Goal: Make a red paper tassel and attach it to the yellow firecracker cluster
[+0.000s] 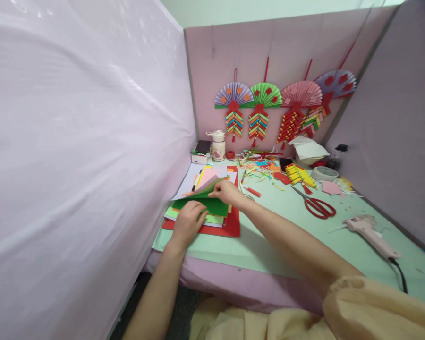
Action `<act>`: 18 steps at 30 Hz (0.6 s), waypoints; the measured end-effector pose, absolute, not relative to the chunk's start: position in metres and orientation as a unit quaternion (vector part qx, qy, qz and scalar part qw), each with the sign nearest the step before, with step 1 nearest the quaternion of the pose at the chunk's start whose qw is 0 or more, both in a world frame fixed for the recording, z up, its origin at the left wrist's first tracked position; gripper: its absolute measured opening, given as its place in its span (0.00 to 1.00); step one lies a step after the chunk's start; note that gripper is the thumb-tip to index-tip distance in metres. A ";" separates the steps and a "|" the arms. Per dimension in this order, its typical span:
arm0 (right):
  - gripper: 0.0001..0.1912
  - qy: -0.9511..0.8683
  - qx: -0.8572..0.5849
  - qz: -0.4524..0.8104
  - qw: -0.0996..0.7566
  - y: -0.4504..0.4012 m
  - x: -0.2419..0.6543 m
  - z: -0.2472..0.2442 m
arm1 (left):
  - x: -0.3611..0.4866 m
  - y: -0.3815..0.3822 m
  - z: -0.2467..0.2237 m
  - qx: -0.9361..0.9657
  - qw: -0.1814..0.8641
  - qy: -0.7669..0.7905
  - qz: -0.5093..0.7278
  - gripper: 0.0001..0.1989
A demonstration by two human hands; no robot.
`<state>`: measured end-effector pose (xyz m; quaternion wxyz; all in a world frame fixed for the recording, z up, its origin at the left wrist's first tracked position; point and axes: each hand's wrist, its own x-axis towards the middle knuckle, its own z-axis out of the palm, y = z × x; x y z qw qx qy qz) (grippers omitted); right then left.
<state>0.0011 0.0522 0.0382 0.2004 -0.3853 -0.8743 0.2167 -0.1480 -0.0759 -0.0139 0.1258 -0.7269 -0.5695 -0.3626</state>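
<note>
A stack of coloured paper (217,208) lies at the left of the table, with green on top and a red sheet (230,230) at the bottom. My right hand (226,192) pinches the raised edge of several upper sheets (207,189), green and mauve, folding them back from the pile. On the near left part of the stack rests my left hand (189,219), its fingers loosely bent and apart on the green paper. Behind the lifted sheets show white paper (184,184), a yellow strip and a dark pen-like item.
Red-handled scissors (318,207) and a glue gun (371,236) lie to the right. Paper scraps, a yellow paper firecracker string (299,174) and a tape roll (325,173) are farther back. A bottle (218,145) stands by the back wall, below hanging paper fans (265,95).
</note>
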 end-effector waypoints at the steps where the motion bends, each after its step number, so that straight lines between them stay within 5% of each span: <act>1: 0.15 -0.872 -0.380 0.226 0.212 0.056 0.000 0.040 | -0.146 -0.075 -0.018 -0.743 0.104 -0.569 -0.337 0.10; 4: 0.14 -0.865 -0.366 0.241 0.244 0.064 -0.006 0.051 | -0.145 -0.069 -0.025 -0.750 0.065 -0.605 -0.258 0.19; 10: 0.13 -0.859 -0.282 0.215 0.370 0.073 -0.015 0.089 | -0.144 -0.063 -0.026 -0.734 0.030 -0.653 -0.184 0.18; 18: 0.11 -0.864 -0.266 0.202 0.378 0.076 -0.006 0.117 | -0.144 -0.064 -0.024 -0.731 0.006 -0.653 -0.197 0.18</act>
